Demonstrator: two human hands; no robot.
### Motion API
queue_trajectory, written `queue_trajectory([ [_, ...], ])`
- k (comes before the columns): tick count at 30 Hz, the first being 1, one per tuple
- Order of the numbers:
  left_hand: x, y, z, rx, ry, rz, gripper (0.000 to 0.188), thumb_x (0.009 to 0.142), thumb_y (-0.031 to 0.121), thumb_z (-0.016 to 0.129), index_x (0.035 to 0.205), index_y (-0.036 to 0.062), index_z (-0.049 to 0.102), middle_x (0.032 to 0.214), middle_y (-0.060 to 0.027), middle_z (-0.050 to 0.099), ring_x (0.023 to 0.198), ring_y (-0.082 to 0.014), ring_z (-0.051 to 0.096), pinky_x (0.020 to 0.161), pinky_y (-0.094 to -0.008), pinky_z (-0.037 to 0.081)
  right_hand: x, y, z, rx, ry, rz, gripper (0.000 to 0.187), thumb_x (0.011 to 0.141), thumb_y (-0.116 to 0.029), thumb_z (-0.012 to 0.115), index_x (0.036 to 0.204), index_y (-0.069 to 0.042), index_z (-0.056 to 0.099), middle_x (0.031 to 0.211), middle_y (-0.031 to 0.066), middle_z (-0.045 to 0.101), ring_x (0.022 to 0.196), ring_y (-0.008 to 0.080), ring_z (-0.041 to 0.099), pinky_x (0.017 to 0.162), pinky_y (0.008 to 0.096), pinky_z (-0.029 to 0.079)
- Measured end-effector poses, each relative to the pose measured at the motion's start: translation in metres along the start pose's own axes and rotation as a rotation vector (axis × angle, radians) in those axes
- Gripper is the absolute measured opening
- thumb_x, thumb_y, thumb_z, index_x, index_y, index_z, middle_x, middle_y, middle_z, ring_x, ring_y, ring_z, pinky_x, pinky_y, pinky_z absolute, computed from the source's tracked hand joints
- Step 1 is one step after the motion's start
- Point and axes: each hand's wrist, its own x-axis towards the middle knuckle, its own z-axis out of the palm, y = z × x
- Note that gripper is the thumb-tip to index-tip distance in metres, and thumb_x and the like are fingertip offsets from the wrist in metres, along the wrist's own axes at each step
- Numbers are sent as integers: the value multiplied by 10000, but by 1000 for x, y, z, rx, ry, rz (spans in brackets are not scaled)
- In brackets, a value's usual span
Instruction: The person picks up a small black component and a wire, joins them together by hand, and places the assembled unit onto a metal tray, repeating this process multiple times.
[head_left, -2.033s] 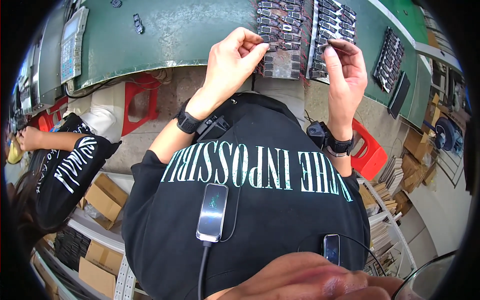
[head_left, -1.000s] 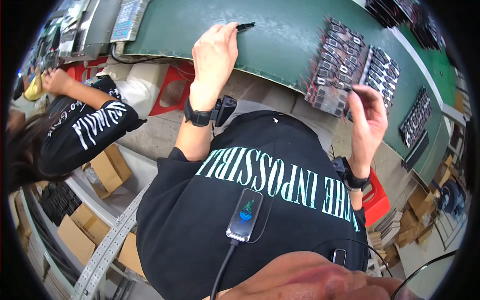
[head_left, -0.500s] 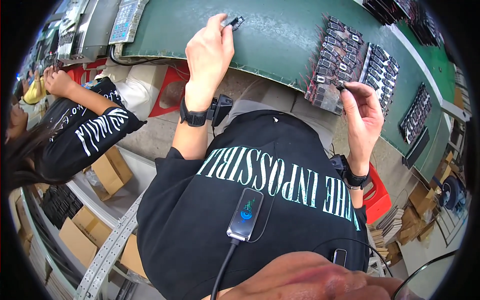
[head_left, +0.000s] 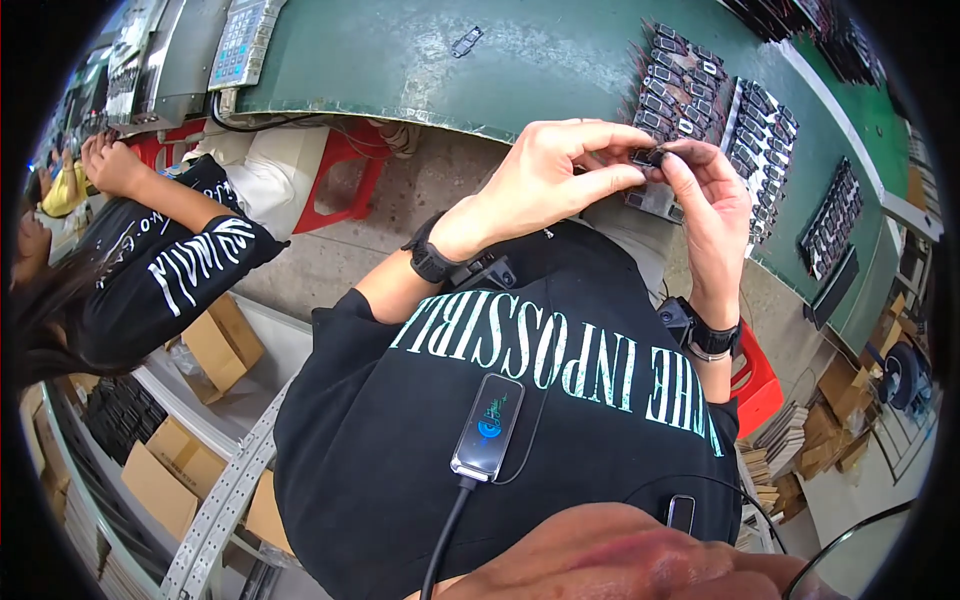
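Both hands meet over the front edge of the green workbench [head_left: 400,75]. A small black part [head_left: 648,157] is pinched between the fingertips of my left hand [head_left: 545,185] and my right hand [head_left: 710,195]; its exact kind is too small to tell. Right behind the hands lies a tray of small black modules [head_left: 685,85] in rows, with thin red wires sticking out at its left side. One single black module [head_left: 466,41] rests alone on the bench, to the left and farther back.
To the right stand a second tray of modules [head_left: 760,135] and a third tray [head_left: 832,220]. A grey keypad box [head_left: 240,45] sits at the bench's left end. A co-worker's arm [head_left: 165,200] is at the left. A red stool [head_left: 345,180] stands under the bench.
My left hand has let go of a black module on the bench and come right to my right hand. Its fingers now also grip the part that the right hand was holding.
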Motion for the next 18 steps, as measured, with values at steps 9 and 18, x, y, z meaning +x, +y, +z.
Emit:
queue_trajectory([
  [9, -2, -7, 10, -26, -2, -66, 310, 895, 21, 648, 1203, -9, 633, 1008, -80, 707, 868, -119, 680, 769, -233, 556, 0, 9, 0, -9, 107, -62, 170, 932, -50, 613, 1091, 8, 610, 1000, 43, 643, 880, 104, 618, 816, 228, 484],
  [18, 3, -13, 13, -306, 65, -192, 296, 900, 30, 643, 1195, 13, 648, 944, -48, 699, 865, -89, 652, 777, -211, 539, 0, 10, 5, -335, 92, -173, 181, 931, -77, 622, 1111, -63, 637, 1025, 55, 674, 909, 110, 626, 806, 210, 486],
])
